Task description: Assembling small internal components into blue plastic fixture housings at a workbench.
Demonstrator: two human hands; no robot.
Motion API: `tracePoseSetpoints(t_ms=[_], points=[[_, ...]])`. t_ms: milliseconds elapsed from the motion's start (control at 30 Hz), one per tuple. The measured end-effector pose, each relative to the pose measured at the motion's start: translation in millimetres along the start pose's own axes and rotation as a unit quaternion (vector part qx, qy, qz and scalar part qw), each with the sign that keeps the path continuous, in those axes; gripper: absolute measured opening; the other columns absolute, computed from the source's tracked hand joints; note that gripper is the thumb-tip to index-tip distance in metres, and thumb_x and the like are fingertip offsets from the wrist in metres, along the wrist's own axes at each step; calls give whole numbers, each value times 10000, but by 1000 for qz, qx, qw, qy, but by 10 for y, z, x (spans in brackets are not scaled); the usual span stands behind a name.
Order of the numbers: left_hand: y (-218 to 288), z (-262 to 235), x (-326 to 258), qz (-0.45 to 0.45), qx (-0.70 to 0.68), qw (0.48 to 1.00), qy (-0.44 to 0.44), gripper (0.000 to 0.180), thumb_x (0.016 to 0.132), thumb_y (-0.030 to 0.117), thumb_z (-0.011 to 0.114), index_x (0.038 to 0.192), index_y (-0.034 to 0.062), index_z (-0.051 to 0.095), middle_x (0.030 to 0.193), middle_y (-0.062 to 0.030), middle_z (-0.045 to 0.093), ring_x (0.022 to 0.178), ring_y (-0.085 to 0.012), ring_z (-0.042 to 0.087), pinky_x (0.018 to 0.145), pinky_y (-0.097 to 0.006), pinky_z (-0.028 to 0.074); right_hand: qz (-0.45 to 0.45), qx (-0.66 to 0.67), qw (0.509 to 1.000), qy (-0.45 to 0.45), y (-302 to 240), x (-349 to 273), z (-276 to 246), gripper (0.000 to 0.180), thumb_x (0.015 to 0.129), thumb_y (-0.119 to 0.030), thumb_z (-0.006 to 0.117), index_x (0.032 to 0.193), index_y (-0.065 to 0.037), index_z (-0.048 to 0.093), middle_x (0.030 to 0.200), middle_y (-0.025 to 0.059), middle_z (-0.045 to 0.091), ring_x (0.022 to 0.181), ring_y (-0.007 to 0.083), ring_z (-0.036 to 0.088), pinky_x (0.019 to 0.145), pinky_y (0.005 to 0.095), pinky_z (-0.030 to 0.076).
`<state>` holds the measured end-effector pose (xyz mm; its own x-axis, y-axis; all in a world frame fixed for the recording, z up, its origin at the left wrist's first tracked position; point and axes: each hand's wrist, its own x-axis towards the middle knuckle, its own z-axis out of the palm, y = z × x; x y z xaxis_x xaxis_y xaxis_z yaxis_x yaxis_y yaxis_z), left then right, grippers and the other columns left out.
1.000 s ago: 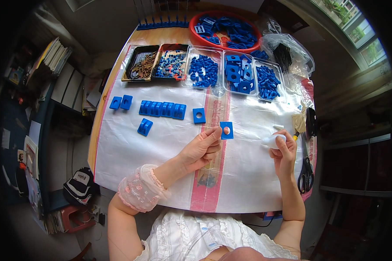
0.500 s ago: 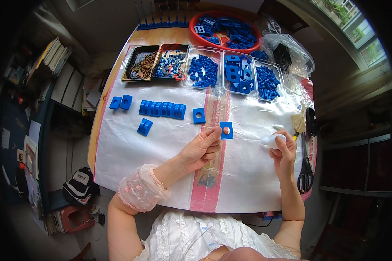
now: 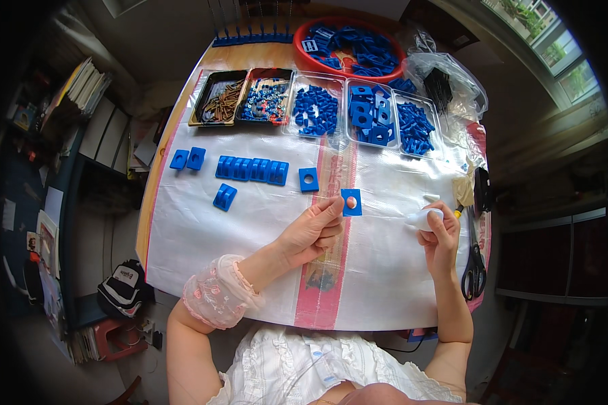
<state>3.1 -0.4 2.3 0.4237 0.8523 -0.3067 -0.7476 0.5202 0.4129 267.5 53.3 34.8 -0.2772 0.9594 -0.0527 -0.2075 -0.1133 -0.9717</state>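
The left hand (image 3: 312,229) pinches a flat blue square plastic piece with a round hole (image 3: 351,202) at its edge, low over the white-sheeted worktop (image 3: 203,229). The right hand (image 3: 440,236), its grip closed, holds a small white plastic bottle (image 3: 422,217) just beside it.

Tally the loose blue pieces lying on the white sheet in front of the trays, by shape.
Flat squares with a hole: 4, one held by the left hand
Ribbed blocks in the row: 5, though the joints blur
Ribbed block lying apart: 1
Total: 10
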Motion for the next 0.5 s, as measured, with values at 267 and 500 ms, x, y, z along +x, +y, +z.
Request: tracePoseSetpoints(t_ms=[267, 500], points=[[8, 7, -8, -3, -1, 1000, 0, 288, 955, 349, 599, 1106, 108, 641, 606, 106, 300, 493, -9, 220, 410, -185, 157, -2, -2, 1000, 6, -12, -3, 14, 202, 937, -241, 633, 892, -60, 554, 655, -54, 451, 498, 2, 280, 451, 201, 192], [3, -2, -7, -2, -2, 1000, -1, 286, 954, 346, 604, 1110, 111, 648, 611, 109, 302, 499, -8, 222, 411, -184, 157, -5, -5, 1000, 7, 4, 1, 2, 209, 931, -245, 639, 897, -56, 557, 644, -57, 442, 495, 2, 283, 448, 201, 186]])
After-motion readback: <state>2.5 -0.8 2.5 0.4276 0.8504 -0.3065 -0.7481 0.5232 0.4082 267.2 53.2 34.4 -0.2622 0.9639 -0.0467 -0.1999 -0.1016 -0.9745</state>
